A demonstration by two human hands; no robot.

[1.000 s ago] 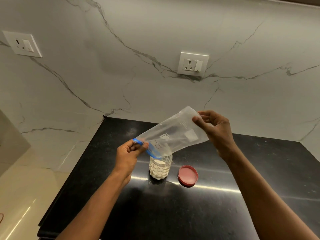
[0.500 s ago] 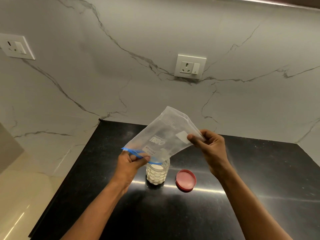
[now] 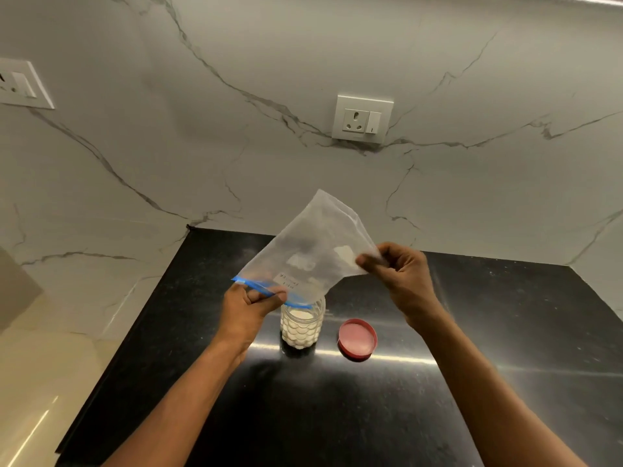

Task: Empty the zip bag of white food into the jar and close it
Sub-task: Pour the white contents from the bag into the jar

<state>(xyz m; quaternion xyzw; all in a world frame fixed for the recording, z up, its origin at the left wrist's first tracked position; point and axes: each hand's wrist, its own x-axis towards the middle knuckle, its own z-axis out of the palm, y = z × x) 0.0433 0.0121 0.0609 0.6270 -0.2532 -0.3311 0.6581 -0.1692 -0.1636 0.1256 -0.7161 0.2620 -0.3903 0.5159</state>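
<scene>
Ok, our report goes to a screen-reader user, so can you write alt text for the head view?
Two hands tip a clear zip bag, mouth down, over an open jar of white food on a black counter: the left hand pinches its blue zip edge, the right hand lifts its bottom corner. A red lid lies right of the jar.

Jar (image 3: pixel 302 326) mid-countertop (image 3: pixel 505 332), lid (image 3: pixel 357 339) just right of it, zip bag (image 3: pixel 313 251) tilted above jar mouth, wall socket (image 3: pixel 363 119) behind.
</scene>
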